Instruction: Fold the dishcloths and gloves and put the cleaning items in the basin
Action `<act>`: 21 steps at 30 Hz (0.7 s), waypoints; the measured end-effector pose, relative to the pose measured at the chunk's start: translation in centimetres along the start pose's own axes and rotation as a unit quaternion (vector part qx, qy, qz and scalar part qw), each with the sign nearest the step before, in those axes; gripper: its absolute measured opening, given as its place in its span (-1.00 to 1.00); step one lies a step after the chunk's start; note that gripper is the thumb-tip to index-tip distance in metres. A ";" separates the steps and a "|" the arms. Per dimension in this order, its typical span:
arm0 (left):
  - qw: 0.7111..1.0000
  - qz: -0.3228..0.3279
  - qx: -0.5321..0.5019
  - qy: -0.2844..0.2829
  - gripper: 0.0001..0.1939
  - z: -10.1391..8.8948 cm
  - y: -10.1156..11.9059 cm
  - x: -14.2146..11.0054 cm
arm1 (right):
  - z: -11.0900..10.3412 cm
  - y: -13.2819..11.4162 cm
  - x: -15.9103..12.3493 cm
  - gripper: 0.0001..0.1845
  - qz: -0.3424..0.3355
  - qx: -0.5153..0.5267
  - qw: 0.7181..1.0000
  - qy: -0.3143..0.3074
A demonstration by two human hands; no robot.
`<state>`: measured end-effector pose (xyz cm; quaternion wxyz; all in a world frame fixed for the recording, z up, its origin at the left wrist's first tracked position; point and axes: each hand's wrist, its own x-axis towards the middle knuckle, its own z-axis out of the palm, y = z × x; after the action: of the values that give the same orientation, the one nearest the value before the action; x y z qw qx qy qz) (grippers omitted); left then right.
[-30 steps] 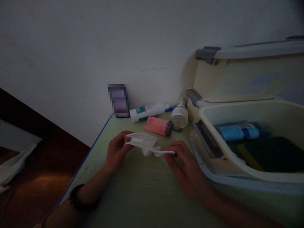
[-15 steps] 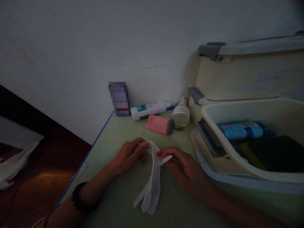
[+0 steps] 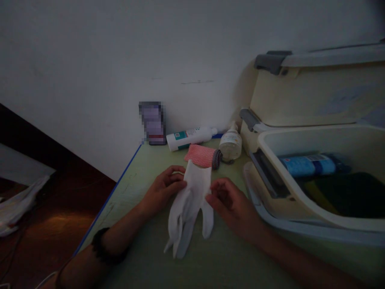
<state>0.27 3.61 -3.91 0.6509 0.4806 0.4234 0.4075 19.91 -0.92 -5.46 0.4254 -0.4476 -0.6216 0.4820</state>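
A white glove [image 3: 192, 196] is spread between my two hands above the green tabletop [image 3: 135, 257], its cuff pointing away from me and its fingers hanging toward me. My left hand [image 3: 164, 188] pinches the left edge of the cuff between thumb and fingers. On the opposite edge, the thumb and fingertips of my right hand [image 3: 230, 200] close on the glove near its thumb. Just beyond the cuff lies a pink mesh cloth roll [image 3: 200, 155] with a dark band at its right end.
A white bottle [image 3: 192, 137] lies along the wall beside a clear pump bottle [image 3: 230, 144]. At the back left corner a phone [image 3: 155, 124] leans upright. To the right stands an open cream bin [image 3: 279, 204] holding a blue package [image 3: 309, 165] and a dark green pad [image 3: 345, 194].
The glove has gone from a narrow, folded strip to opened out flat, with its thumb now to the right. Both hands have shifted slightly and hold its opposite edges.
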 end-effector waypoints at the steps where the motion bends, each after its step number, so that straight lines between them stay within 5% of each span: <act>1: 1.000 0.002 -0.012 -0.012 -0.72 0.0 0.1 -0.1 | 0.0 0.2 0.1 -0.78 0.013 0.030 0.999 0.000; 9: 0.996 0.014 -0.029 -0.084 -0.87 -0.4 -0.7 -0.4 | -0.2 0.3 0.8 -0.51 0.061 0.090 0.994 0.013; 14: 0.994 0.020 -0.071 -0.076 -0.86 -0.8 -1.2 0.1 | -0.3 0.3 0.5 -0.84 0.049 0.028 0.997 -0.059; 21: 0.997 -0.006 0.009 -0.077 -0.63 0.3 -0.2 -0.2 | -0.4 -0.2 0.3 -0.93 0.031 0.020 0.997 -0.068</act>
<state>0.47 3.30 -4.01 0.6795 0.5139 0.3788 0.3616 20.21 -0.59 -5.14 0.3760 -0.4241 -0.6251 0.5367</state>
